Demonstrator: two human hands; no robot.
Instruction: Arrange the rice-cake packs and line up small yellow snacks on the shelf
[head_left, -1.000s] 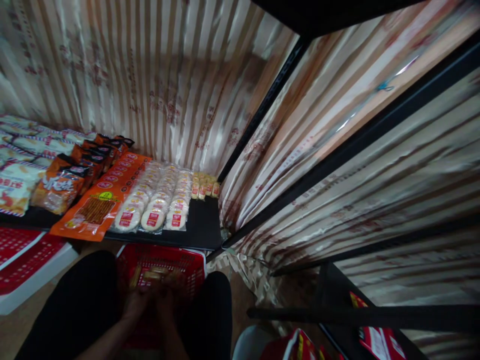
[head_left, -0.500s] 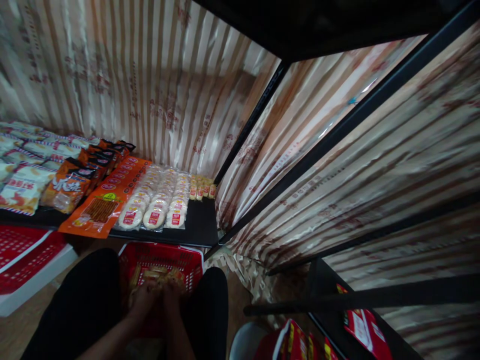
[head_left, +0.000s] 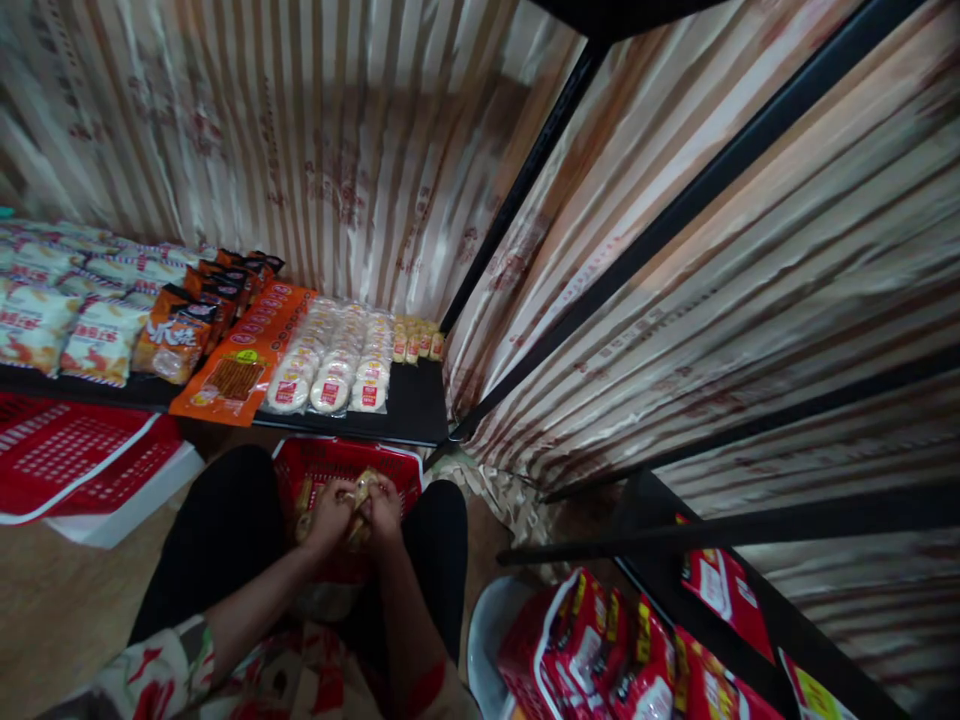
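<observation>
A red plastic basket (head_left: 395, 472) sits on the floor between my knees. My left hand (head_left: 328, 514) and my right hand (head_left: 385, 506) are side by side over it, both closed on a bunch of small yellowish snack packets (head_left: 361, 495). More packets (head_left: 304, 496) lie in the basket to the left of my hands. Just beyond the basket is a low black shelf (head_left: 411, 410) with rows of packaged snacks.
On the shelf lie round white cakes (head_left: 335, 357), a long orange pack (head_left: 240, 367), small yellow packets (head_left: 417, 341) and bags (head_left: 90, 330) further left. A red-and-white box (head_left: 90, 470) is on the floor at left. Red bags (head_left: 600, 650) fill a white tub at right. Black rack bars (head_left: 720, 525) cross the right.
My view has tipped downward, showing my arms and sleeves. Both hands have lifted a bunch of packets a little above the basket and drawn closer together.
</observation>
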